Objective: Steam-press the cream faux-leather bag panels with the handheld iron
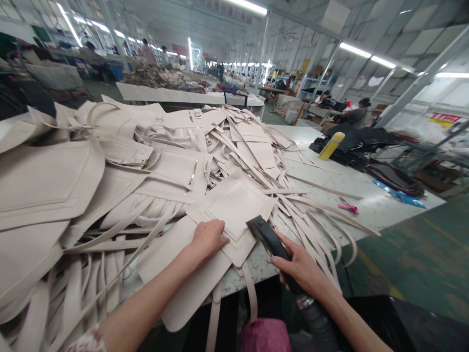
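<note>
My left hand (pixel 210 238) rests, fingers curled, on a beige leather-like bag panel (pixel 238 205) and holds its lower edge. Just what the fingertips pinch is hidden beneath the hand. In my right hand (pixel 296 264) is a black hand-held tool with a flat, wide nozzle (pixel 269 237). A ribbed dark hose (pixel 317 318) is clamped to its lower end. The nozzle's tip is over the right edge of the panel, close to its surface. Under this panel lies another beige piece (pixel 183 274), with straps (pixel 250 293) hanging off the table's front edge.
Beige bag parts and straps (pixel 124 127) are heaped across the left and middle of the white table (pixel 311 181). Pink-handled scissors (pixel 348 208), a yellow bottle-like object (pixel 331 145) and black bags (pixel 355 142) lie to the right. People work at tables farther back.
</note>
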`<action>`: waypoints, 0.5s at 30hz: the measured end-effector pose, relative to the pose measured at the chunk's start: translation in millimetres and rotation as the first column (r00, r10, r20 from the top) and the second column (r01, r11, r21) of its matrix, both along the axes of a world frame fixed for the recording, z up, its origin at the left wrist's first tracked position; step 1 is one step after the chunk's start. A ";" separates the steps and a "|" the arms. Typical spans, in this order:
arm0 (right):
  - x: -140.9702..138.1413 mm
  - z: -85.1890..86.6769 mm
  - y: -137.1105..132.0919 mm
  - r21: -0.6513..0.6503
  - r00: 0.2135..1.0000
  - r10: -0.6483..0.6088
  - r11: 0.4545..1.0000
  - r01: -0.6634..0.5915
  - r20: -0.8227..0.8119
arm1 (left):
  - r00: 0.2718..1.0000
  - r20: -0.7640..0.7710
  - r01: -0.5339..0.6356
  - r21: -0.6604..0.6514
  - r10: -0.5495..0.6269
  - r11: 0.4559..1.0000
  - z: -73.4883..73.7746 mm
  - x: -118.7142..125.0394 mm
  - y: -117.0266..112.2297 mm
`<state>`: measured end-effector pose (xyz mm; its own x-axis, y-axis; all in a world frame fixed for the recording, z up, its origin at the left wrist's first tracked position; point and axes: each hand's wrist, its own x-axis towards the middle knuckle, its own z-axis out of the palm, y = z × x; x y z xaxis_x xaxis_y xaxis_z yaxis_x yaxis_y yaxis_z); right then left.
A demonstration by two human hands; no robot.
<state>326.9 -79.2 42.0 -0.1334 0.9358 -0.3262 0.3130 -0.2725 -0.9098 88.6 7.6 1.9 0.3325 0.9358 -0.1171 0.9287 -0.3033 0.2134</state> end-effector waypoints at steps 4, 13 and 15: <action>-0.1 -3.4 -16.3 -0.060 1.000 -0.020 0.998 0.019 -0.015 | 1.000 -0.015 0.003 -0.064 -0.004 0.998 1.0 0.6 12.7; -3.1 -1.5 -18.7 -0.007 0.997 0.078 0.997 -0.077 0.006 | 0.999 -0.051 0.015 -0.078 -0.019 0.997 -2.5 -1.5 17.7; -3.0 -0.7 -18.6 -0.004 0.995 0.095 0.995 -0.095 0.000 | 0.996 -0.045 0.070 -0.060 -0.072 0.996 -0.6 -4.3 17.0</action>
<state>323.9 -97.8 41.3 -0.2219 0.9175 -0.3301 0.3377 -0.2453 -0.9087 84.2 24.6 1.2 0.3906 0.9011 -0.1883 0.9148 -0.3570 0.1892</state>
